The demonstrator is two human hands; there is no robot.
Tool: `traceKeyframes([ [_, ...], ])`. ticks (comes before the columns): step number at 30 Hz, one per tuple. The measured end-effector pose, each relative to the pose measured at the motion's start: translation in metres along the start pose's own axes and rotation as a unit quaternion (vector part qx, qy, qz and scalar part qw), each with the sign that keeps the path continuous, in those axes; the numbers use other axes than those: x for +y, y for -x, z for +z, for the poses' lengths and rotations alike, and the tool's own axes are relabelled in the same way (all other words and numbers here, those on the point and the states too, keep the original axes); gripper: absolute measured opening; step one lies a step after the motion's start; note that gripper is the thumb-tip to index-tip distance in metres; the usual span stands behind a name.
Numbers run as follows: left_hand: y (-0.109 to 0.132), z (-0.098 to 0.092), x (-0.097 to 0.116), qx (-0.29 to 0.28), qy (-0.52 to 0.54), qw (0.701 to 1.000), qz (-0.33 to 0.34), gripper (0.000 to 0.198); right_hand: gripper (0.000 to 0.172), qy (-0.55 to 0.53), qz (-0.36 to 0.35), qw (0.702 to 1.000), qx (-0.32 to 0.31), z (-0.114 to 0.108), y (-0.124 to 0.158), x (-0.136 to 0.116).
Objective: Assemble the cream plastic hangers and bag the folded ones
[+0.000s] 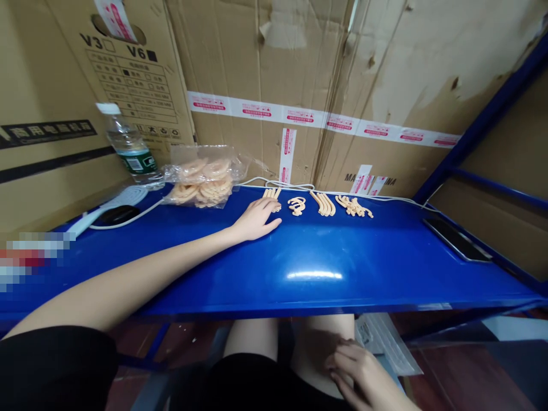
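Observation:
My left hand (257, 219) rests on the blue shelf with its thumb stretched out to the side. Its fingertips lie over the near end of a small row of beige plastic strips (271, 194), partly covering them. Just right of it are a few curved beige pieces (297, 205), then a row of bent beige strips (323, 203) and a loose pile of small beige pieces (353, 205). Down at my lap, my right hand (357, 368) rests over my thigh, fingers loosely bent and slightly apart, with nothing visible in it.
Clear plastic bags of beige parts (201, 180) lie left of my hand. Behind them stands a water bottle (131, 151), near a light-blue handheld fan-like item (124, 197). A white cable (291, 186) runs along the cardboard (257, 63). A phone (457, 240) lies at the right.

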State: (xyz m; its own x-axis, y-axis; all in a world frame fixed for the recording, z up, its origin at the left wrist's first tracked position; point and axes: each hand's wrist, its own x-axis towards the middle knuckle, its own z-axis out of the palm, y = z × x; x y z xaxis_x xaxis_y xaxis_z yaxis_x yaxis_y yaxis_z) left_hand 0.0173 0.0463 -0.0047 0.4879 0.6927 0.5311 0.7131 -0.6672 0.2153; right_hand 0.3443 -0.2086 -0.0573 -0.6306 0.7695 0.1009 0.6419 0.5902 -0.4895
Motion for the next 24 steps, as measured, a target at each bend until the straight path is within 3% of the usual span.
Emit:
traceKeyframes([
  [6,0.001,-0.004,0.002,0.026,-0.024,0.999,-0.011,0.031,0.03,-0.004,-0.064,0.995,0.077,-0.015,-0.009,-0.011],
  [9,0.003,-0.008,0.006,0.039,-0.045,0.998,-0.004,0.027,0.032,-0.007,-0.079,0.994,0.079,-0.008,-0.01,-0.011],
  [12,0.005,-0.011,0.011,0.049,-0.074,0.996,0.017,0.023,0.037,0.035,-0.06,0.995,0.074,0.009,-0.006,0.007],
  [15,0.005,-0.017,0.019,0.041,-0.108,0.992,0.053,0.023,0.038,0.138,0.044,0.988,0.056,0.03,0.005,0.049],
  [19,0.011,-0.042,0.053,0.023,-0.145,0.982,0.122,0.018,0.044,0.247,0.25,0.936,0.035,0.052,0.031,0.117],
  [21,0.028,-0.061,0.084,0.083,-0.196,0.961,0.174,0.017,0.049,0.223,0.333,0.916,0.005,0.06,0.046,0.144],
  [24,0.082,-0.077,0.138,0.194,-0.165,0.955,0.154,0.013,0.055,0.166,0.392,0.904,-0.043,0.071,0.063,0.17],
])
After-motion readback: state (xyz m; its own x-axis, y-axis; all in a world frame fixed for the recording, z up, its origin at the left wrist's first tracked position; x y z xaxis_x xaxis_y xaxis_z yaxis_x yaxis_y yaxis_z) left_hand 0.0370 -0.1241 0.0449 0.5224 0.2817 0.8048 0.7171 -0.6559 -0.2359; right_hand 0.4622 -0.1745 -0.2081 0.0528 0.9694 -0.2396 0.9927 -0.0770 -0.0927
